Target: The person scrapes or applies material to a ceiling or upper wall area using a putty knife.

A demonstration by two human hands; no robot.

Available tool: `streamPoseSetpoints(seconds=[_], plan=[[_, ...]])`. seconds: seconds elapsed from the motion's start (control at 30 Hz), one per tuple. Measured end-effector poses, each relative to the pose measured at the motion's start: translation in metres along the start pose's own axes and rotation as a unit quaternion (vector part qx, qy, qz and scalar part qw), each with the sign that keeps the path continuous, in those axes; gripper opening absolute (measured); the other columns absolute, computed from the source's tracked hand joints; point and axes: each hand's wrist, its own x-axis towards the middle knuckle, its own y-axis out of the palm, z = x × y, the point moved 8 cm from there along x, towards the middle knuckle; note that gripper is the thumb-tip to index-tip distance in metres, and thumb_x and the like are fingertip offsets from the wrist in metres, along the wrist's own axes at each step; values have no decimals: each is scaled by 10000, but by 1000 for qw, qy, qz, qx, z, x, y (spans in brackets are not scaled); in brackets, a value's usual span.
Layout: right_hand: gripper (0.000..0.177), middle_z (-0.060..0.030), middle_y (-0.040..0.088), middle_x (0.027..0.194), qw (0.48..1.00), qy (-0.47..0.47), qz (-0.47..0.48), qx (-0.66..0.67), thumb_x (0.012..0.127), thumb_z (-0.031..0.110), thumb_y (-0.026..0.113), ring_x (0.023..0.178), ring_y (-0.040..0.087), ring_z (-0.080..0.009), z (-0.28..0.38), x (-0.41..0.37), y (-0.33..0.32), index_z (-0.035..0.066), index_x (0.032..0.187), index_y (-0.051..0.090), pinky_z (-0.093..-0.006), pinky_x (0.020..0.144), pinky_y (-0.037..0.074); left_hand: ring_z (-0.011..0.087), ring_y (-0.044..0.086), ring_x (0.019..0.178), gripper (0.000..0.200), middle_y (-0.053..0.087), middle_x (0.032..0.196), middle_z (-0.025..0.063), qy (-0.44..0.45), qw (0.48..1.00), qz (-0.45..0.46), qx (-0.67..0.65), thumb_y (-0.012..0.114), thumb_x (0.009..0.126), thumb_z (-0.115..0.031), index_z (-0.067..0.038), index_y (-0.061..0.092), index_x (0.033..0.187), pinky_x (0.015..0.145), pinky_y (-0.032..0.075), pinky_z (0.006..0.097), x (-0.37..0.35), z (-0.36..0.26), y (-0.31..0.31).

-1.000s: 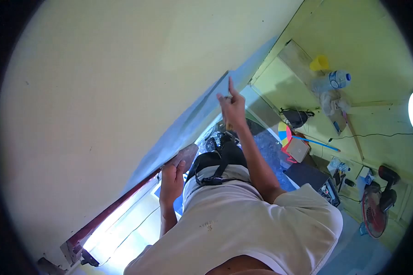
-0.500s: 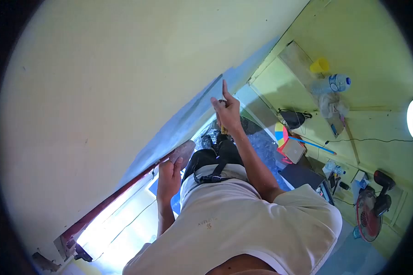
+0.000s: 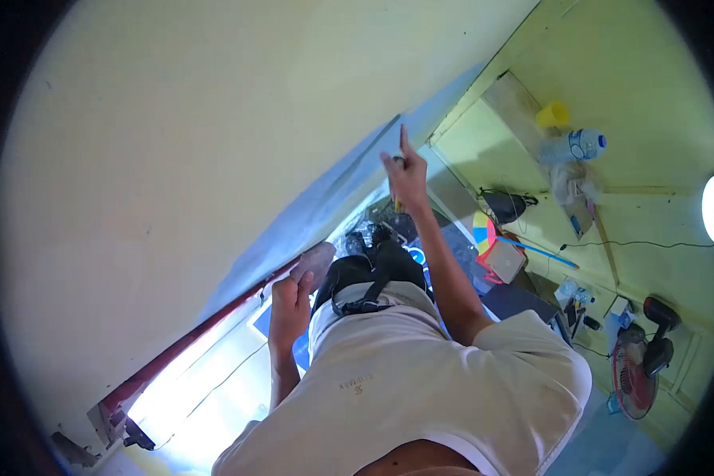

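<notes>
My right hand is closed round a tool whose yellowish handle end shows below the fist. Its index finger points up along the wall, beside a thin dark edge that looks like the tool's blade against the surface. A bluish-grey patch runs diagonally down the pale wall. Lower down, my left hand grips a flat grey-brown piece, thumb on top, close to the wall's lower edge.
Dark red trim borders a bright opening at lower left. On the right, a shelf bears a yellow cup and a plastic bottle. A red fan, a dark bag and a cable are also there.
My right hand and the dark edge have moved up and to the right along the wall. My left hand keeps its hold and has barely shifted.
</notes>
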Motion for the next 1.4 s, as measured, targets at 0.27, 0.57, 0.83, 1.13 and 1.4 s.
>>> streamPoseSetpoints(seconds=[0.27, 0.57, 0.83, 1.13, 1.4], plan=[[748, 97, 399, 564, 990, -125, -33, -58, 958, 35, 657, 446, 342, -17, 0, 8, -9, 86, 1609, 292, -225, 416, 310, 356, 427, 519, 349, 486, 611, 246, 19, 1000, -9, -20, 576, 1042, -188, 68, 584, 805, 519, 341, 449, -2, -13, 3], [776, 132, 414, 714, 1000, -18, -17, 0, 902, 14, 707, 617, 341, -29, 4, -2, -4, 87, 1586, 346, -204, 534, 324, 309, 308, 518, 486, 407, 572, 229, 1, 1000, 16, -20, 599, 1038, -212, 66, 461, 663, 494, 279, 446, -7, 1, 9], [749, 98, 409, 627, 999, -29, -6, -17, 932, 43, 686, 498, 349, -29, -3, -4, -3, 84, 1590, 331, -229, 445, 310, 352, 362, 511, 485, 427, 572, 216, 17, 1000, -4, -14, 625, 1025, -217, 38, 444, 653, 511, 282, 472, -8, -2, 6], [751, 74, 453, 549, 1000, -1, 13, -2, 954, 57, 674, 418, 394, -34, -13, -5, 1, 57, 1600, 292, -250, 384, 327, 321, 366, 495, 383, 456, 588, 238, 8, 1000, -7, -23, 594, 1037, -192, 78, 540, 770, 498, 304, 440, -13, -6, 2], [756, 124, 379, 669, 999, 33, 24, 22, 920, 19, 681, 551, 310, -25, -19, -10, -4, 79, 1590, 335, -205, 493, 287, 329, 334, 497, 369, 459, 589, 260, -6, 1000, -6, -19, 582, 1043, -198, 89, 596, 813, 498, 306, 448, -17, -6, 0]])
